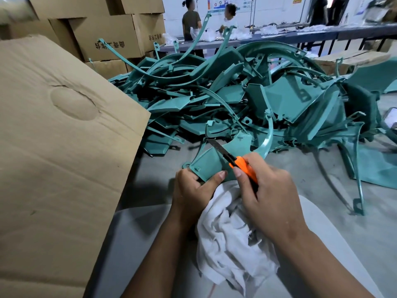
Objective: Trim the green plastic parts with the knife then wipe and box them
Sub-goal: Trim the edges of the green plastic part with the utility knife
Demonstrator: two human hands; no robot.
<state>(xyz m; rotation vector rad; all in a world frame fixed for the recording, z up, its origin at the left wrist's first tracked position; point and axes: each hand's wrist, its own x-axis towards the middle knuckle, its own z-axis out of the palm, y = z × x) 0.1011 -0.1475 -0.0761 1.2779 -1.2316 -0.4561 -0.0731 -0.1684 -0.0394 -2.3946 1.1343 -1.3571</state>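
**Trimming in hand, wiping and boxing to come**

A crumpled white cloth (227,231) lies under both wrists. The left hand (193,190) grips a curved green plastic part (211,161); the right hand (264,186) clasps an orange-handled snap-blade knife (233,161), blade on its edge. Next, likely a controlled stroke along that edge. Beyond, the untrimmed green heap (236,93) covers the grey surface (279,166), beside a brown cardboard box (53,136)

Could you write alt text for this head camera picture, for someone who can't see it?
A person's right hand holds an orange knife against a green plastic part gripped by the left hand, with a white cloth below. Behind lies a pile of green parts; a cardboard box stands left.
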